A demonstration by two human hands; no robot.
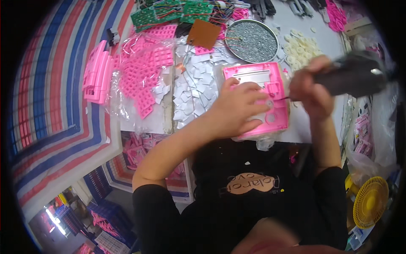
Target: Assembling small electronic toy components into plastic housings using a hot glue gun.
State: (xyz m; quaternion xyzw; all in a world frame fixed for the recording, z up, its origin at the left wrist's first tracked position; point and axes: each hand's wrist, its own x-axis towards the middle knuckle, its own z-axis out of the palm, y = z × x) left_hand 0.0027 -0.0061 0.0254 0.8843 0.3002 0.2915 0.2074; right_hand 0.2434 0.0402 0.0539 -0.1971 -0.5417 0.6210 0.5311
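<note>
Two bare hands meet over a pink plastic casing [279,122] at the near edge of a cluttered white desk [301,134], where clear plastic film [265,144] bunches out from beneath the part. The left hand [237,103] lies across the casing's open face with its fingers spread, apparently steadying it. The fingers of the right hand [311,91], blurred, are wrapped around a dark power screwdriver [355,74] whose thin bit points into the casing; whether the tip touches a screw cannot be told. Just beyond sits a round metal tray [277,46] filled with small metal screws [253,42], beside a scatter of off-white plastic rings [300,48]. White squares [196,91] and bagged pink keypads [141,80] spread to the left, with green circuit boards [156,17] at the back. A tilted bit could slip and gouge the plastic, or catch the left fingers resting close to it. Too much torque might crack a screw post, while the loose film underneath could let the casing skid if the left hand's pressure eases.
</note>
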